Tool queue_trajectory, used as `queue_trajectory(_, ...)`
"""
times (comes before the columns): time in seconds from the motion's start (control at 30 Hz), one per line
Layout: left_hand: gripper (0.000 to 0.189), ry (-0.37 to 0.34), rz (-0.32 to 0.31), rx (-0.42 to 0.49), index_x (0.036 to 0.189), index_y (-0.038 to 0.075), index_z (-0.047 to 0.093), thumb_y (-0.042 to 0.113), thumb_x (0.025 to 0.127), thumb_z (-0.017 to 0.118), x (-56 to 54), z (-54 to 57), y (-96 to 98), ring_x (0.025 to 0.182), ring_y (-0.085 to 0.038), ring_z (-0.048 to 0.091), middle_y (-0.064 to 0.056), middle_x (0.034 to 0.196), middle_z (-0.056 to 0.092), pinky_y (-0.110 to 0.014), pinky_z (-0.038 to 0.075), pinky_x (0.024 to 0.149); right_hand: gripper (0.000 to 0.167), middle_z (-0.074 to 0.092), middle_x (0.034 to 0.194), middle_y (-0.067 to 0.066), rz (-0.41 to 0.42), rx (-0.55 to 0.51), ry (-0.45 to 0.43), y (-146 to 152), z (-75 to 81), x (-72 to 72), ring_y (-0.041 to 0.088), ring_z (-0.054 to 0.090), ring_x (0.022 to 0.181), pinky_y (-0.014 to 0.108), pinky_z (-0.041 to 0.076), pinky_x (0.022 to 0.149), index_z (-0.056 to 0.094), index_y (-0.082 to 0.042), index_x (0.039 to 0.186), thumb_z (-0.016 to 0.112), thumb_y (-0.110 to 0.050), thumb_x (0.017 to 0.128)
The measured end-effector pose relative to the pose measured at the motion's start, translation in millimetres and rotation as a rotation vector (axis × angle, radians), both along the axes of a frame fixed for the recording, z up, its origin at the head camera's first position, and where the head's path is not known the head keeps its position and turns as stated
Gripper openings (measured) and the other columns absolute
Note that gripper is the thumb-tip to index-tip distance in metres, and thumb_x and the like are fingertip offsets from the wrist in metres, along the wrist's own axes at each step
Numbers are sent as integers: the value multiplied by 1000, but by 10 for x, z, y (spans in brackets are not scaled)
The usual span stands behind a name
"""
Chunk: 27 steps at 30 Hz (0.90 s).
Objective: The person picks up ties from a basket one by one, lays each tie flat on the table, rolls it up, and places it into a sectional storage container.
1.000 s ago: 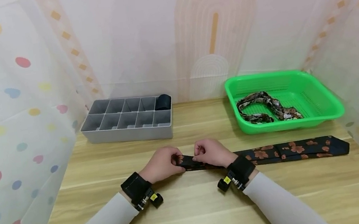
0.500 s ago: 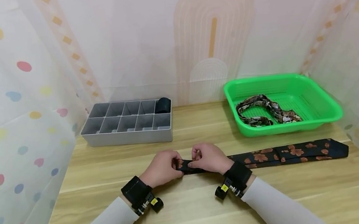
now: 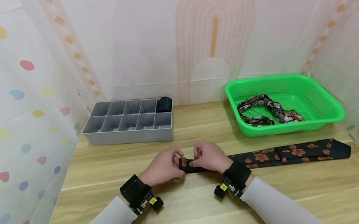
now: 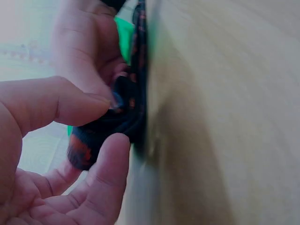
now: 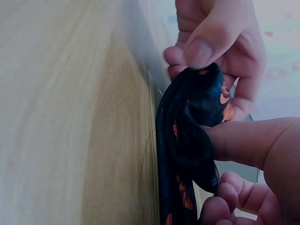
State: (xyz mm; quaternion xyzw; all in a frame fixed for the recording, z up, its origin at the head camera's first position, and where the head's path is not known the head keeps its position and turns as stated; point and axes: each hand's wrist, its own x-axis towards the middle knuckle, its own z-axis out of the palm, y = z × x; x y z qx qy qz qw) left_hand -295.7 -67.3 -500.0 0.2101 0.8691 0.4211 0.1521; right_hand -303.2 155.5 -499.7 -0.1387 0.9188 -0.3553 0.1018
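Desk, head view: Wood shows on your desk (image 3: 193, 213) between your two pale sleeves (image 3: 278, 203) and out to the left edge; a printed curtain (image 3: 141, 37) hangs behind the far edge.
Tie, head view: One dark floral tie (image 3: 297, 153) runs from your left hand (image 3: 164, 166), beneath your right hand (image 3: 210, 157), to a point just beside the right edge.
Containers, head view: One gray tray (image 3: 131, 136), ten compartments, one dark roll (image 3: 163, 105), toward the far left corner; one green basket (image 3: 292, 127), one patterned cloth strip (image 3: 276, 108), toward the far right.
Left grip, left wrist view: Your left thumb and fingers hold the tie's curled end.
Right grip, right wrist view: Your right hand pinches the tie's fold, just beside your left.
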Motion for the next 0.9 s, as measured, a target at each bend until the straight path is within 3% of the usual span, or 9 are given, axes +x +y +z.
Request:
queue_trajectory(0.07, 54, -46, 2, 67, 123, 2, 60, 3, 75, 84, -23, -1, -20, 74, -13, 70, -4, 89, 70, -28, 58, 68, 29, 56, 59, -6, 0, -3, -4, 0, -7, -13, 13, 55, 52, 30, 43, 58, 62, -18, 77, 88, -31, 83)
queue_trajectory(0.17, 52, -75, 4, 131, 123, 0, 62, 3, 77, 86, -50, 7, -41, 80, -14, 71, -7, 94, 72, -28, 59, 72, 28, 56, 59, -7, 7, -14, -13, 5, -19, -31, 12, 55, 51, 29, 44, 58, 63, -18, 75, 87, -28, 83)
queue_trajectory(0.4, 31, 23, -37, 148, 108, 8, 78, 11, 81, 91, -94, -5, 34, 83, -11, 73, -4, 94, 76, -26, 61, 77, 15, 65, 63, -7, 62, -94, -11, 40, 3, -45, 9, 59, 53, 26, 47, 56, 68, -14, 75, 81, -13, 82)
queue_trajectory(0.5, 27, 63, -48, 125, 104, 11, 80, 12, 80, 92, -118, -6, 110, 81, -10, 71, 0, 91, 77, -25, 59, 76, 6, 68, 68, -5, 98, -178, -99, 103, 8, -84, 8, 61, 57, 24, 49, 57, 72, -9, 82, 77, -6, 82)
queue_trajectory(0.7, 24, 124, -42, 44, 94, 16, 81, 14, 74, 95, -143, -14, 253, 77, -6, 62, 7, 80, 73, -23, 51, 72, 19, 74, 86, 3, 135, -462, -449, 261, -14, -188, 12, 70, 76, 27, 61, 71, 68, 6, 104, 72, 3, 86)
queue_trajectory(0.77, 23, 136, -38, 18, 92, 17, 81, 14, 73, 94, -149, -27, 296, 75, -6, 60, 8, 78, 71, -23, 50, 71, 15, 71, 86, 3, 112, -475, -483, 273, -1, -187, 12, 71, 75, 27, 62, 71, 66, 4, 101, 74, -1, 89)
queue_trajectory(0.9, 25, 140, -37, -16, 93, 17, 80, 16, 73, 95, -149, -48, 351, 71, -6, 59, 9, 77, 69, -23, 49, 70, 19, 66, 75, 0, 41, -384, -445, 259, 19, -158, 9, 67, 62, 23, 59, 61, 66, -3, 87, 82, -11, 90)
